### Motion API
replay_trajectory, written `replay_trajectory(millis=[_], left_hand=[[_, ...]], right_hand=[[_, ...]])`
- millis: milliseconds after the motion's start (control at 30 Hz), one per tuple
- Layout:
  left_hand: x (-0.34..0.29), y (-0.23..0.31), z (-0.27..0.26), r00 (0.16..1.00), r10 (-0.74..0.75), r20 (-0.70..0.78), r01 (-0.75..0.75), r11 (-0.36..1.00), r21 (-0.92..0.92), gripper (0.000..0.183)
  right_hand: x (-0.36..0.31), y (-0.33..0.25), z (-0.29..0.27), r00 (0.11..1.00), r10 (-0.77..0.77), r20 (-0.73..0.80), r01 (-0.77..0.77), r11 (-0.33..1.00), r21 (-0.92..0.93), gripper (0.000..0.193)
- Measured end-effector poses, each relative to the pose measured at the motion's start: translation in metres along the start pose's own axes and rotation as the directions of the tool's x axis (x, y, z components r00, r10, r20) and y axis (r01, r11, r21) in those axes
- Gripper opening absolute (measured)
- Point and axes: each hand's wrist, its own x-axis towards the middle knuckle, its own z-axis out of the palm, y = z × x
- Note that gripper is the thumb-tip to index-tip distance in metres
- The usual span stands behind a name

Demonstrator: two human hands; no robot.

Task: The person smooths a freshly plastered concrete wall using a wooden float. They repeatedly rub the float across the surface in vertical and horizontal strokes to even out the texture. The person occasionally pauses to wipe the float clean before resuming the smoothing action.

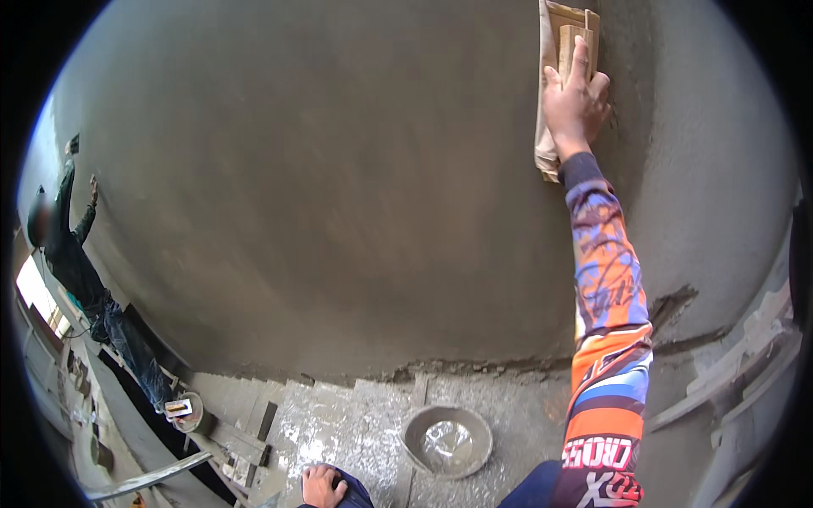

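My right hand [577, 110] is raised high against a grey plastered wall [356, 186]. Its fingers close round the wooden handle of a plastering float [547, 127], index finger stretched along the grip. Pale cloth or sheet material wraps one long side of the float, which stands upright with its face to the wall, near the inner corner. Low down, my left hand [323, 486] rests on my dark-blue knee, holding nothing, its fingers loosely spread. Between my legs and the wall sits a round grey basin [447, 442] with water in it.
Wet planks [330, 423] run along the wall's foot, with a rough plaster edge above them. Far left, another person [76, 254] reaches up the wall with tools. A bucket [193, 415] stands below them. Boards [728, 372] slant at the right.
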Motion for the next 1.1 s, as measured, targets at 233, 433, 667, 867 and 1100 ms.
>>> replay_trajectory(millis=[233,433,667,867,1100], left_hand=[[0.035,0.016,0.011,0.996,0.074,0.053,-0.076,0.997,0.032,0.043],[0.042,0.045,-0.010,0.992,0.015,0.123,-0.028,0.993,0.111,0.047],[0.019,0.070,-0.093,0.948,-0.076,0.310,0.124,0.983,-0.138,0.039],[-0.020,0.064,-0.079,0.909,-0.128,0.396,0.198,0.970,-0.142,0.040],[-0.105,0.164,-0.230,0.929,0.003,0.370,0.137,0.926,-0.351,0.032]], right_hand=[[0.051,-0.042,0.023,1.000,0.008,0.012,-0.008,1.000,0.020,0.067],[0.078,-0.046,0.022,0.991,-0.118,0.061,0.121,0.992,-0.045,0.069],[0.196,-0.178,0.039,0.936,-0.341,0.087,0.341,0.940,0.017,0.067],[0.212,-0.267,0.077,0.596,-0.787,0.157,0.796,0.605,0.008,0.073],[0.269,-0.213,0.056,0.337,-0.908,0.249,0.915,0.378,0.141,0.073]])
